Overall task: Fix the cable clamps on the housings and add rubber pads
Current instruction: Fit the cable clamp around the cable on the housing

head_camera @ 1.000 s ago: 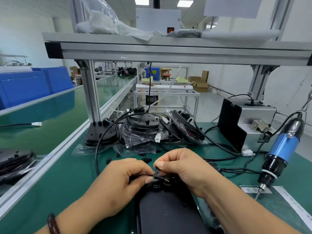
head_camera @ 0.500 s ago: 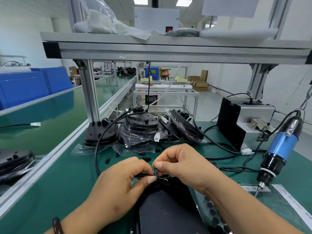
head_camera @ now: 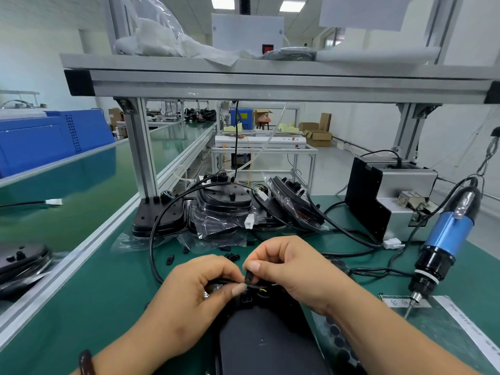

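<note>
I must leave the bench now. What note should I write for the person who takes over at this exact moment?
Left hand: pinches the black cable at the far end of the housing in front.
Right hand: pinches a small cable clamp at that cable.
Done: cable brought to the housing; clamp being placed, apparently not yet screwed.
Left: fix the clamp, probably with the hanging screwdriver; add rubber pads from the sheet at the right; then the bagged housings behind.

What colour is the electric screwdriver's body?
Blue: the electric screwdriver shows best in the head view.
</note>
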`<state>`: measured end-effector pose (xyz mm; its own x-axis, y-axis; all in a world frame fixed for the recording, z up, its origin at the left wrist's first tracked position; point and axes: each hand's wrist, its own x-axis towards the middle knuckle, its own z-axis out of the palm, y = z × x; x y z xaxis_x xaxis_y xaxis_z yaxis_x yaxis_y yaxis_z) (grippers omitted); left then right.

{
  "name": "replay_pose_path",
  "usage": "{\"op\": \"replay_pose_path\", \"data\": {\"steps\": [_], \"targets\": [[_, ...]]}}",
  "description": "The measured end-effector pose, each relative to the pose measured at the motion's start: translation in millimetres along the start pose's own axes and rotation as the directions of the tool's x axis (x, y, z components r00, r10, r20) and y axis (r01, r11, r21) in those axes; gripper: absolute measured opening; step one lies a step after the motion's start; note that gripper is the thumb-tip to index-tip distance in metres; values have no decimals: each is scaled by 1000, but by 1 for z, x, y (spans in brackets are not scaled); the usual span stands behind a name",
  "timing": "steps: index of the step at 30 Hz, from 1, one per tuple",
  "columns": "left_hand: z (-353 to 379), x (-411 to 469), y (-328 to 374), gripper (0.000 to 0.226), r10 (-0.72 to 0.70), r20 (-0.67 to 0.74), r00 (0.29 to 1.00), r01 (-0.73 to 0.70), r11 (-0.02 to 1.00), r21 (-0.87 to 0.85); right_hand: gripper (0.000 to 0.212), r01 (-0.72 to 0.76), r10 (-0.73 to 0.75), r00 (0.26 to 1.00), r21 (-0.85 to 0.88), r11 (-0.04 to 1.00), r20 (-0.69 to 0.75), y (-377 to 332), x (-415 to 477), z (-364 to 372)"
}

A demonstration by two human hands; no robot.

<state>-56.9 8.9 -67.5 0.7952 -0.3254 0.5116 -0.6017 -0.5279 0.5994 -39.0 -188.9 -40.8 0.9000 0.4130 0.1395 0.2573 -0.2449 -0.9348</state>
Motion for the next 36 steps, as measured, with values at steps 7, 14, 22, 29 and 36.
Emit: {"op": "replay_pose_path", "data": {"steps": [7, 14, 22, 29, 36], "targets": [[0, -1, 0, 18, -55, -6, 998, 54, 996, -74, 20, -16, 14, 1000, 100, 995, 20, 2, 0, 0], [-1, 0, -1, 16, -26, -10, 1000, 25, 998, -55, 26, -33, 41, 993, -74, 997, 110, -5, 0, -10], [-1, 1, -2, 16, -18, -9, 1000, 17, 998, -58, 25, -3, 14, 994, -96, 995, 108, -4, 0, -12], [-1, 2, -1, 12, -62, 20, 998, 63, 995, -82, 16, 98, -84, 993, -166, 981, 88, 0, 1, -3], [-4, 2, -2, 9, -90, 40, 995, 92, 994, -56, 19, 98, -84, 993, -175, 980, 85, 0, 2, -2]]}}
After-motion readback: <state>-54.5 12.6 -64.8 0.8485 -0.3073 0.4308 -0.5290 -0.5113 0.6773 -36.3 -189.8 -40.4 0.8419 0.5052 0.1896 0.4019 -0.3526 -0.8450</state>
